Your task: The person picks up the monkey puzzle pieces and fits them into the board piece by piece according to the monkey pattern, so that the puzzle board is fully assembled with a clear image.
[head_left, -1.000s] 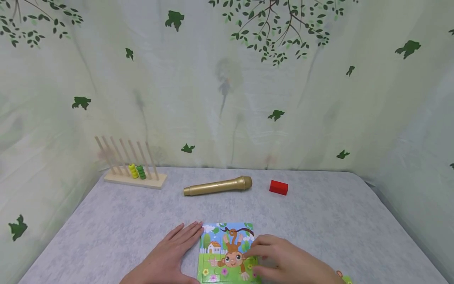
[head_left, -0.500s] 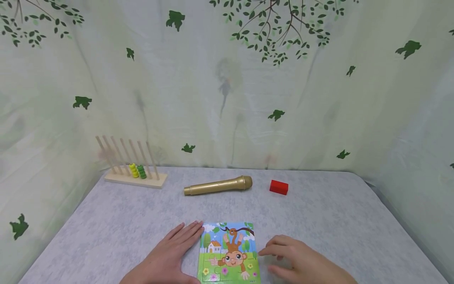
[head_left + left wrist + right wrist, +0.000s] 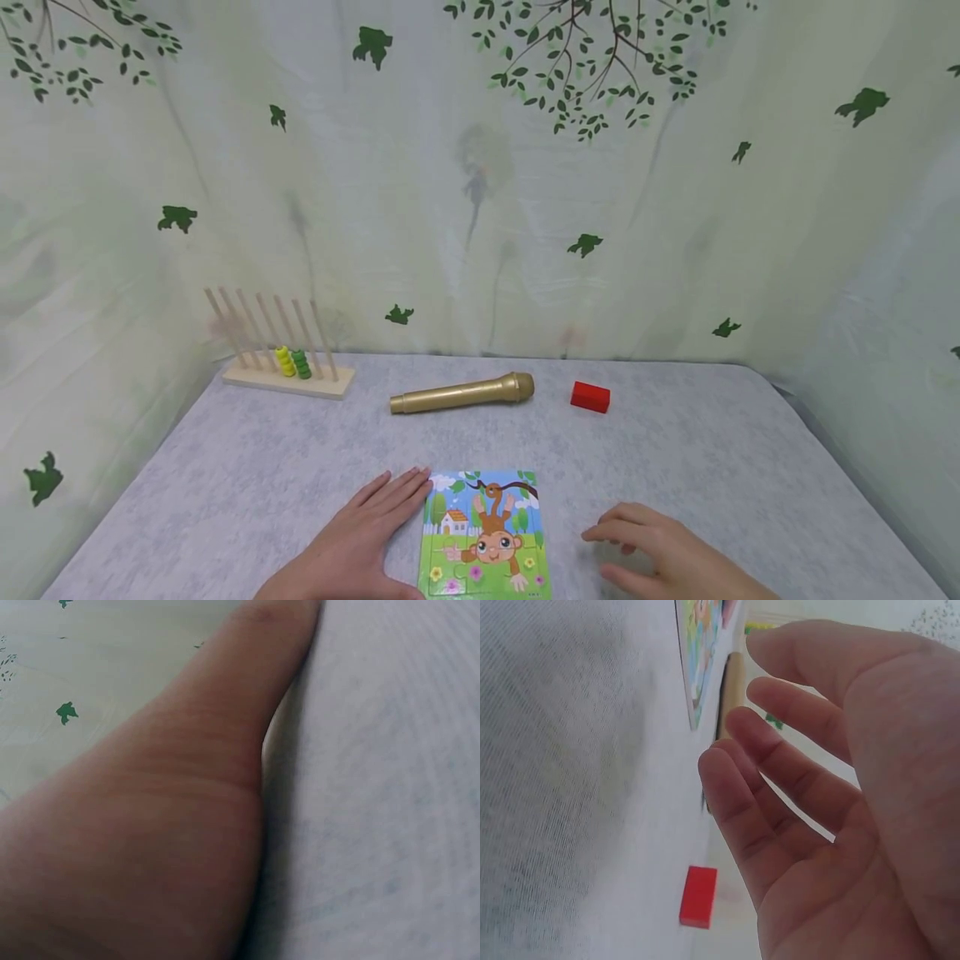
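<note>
A jigsaw puzzle (image 3: 486, 533) with a monkey hanging from a branch lies on the table at the front middle; its pieces sit together and its lower edge runs out of the head view. My left hand (image 3: 360, 533) rests flat along the puzzle's left side, fingertips at its upper left corner. Off to the puzzle's right, my right hand (image 3: 660, 550) is apart from it, fingers loosely bent and holding nothing. In the right wrist view the palm of that right hand (image 3: 817, 825) shows bare, with the puzzle (image 3: 700, 652) beyond the fingers.
Farther back on the grey table (image 3: 247, 483) lie a gold toy microphone (image 3: 461, 393) and a red block (image 3: 590, 397). At the back left stands a wooden peg rack (image 3: 285, 383) with yellow and green beads. A leaf-patterned curtain (image 3: 480, 192) closes off the back.
My right hand has let go of the puzzle's right edge and moved away to the right. My left hand and the puzzle have stayed in place.
</note>
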`<state>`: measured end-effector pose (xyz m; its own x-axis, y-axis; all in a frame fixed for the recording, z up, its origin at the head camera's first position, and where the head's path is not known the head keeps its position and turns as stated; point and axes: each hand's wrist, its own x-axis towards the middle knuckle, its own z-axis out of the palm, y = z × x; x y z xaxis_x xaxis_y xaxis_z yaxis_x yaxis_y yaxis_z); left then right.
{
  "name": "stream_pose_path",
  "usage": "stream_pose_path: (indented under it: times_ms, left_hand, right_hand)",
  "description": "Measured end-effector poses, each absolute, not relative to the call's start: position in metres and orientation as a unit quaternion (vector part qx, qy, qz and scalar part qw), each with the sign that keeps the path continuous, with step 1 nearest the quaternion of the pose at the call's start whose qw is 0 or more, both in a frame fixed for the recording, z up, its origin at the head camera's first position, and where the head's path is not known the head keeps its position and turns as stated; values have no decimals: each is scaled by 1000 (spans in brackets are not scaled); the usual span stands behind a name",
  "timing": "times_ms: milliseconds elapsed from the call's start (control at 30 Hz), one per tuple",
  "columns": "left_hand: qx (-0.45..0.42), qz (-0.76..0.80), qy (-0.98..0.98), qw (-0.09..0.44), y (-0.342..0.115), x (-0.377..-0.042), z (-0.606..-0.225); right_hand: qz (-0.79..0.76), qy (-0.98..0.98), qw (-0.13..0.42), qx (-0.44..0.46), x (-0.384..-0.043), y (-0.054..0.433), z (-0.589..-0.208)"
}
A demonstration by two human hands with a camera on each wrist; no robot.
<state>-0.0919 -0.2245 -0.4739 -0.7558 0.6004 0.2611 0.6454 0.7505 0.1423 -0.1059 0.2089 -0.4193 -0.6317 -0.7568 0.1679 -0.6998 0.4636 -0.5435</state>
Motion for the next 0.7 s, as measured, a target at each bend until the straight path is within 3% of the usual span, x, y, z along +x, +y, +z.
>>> stream_pose_path:
  times_ms: [100, 467, 700]
  left_hand:
    - [-334, -109, -931, 102, -225, -91, -475]
    - [-331, -109, -932, 104, -225, -93, -475]
    - [-318, -115, -939, 64, -225, -93, -475]
  right_hand:
    - [-300, 851, 35, -430, -106, 215, -423]
    - [-295, 876, 91, -370, -107, 237, -427]
    - [-306, 871, 87, -375, -110, 251, -432]
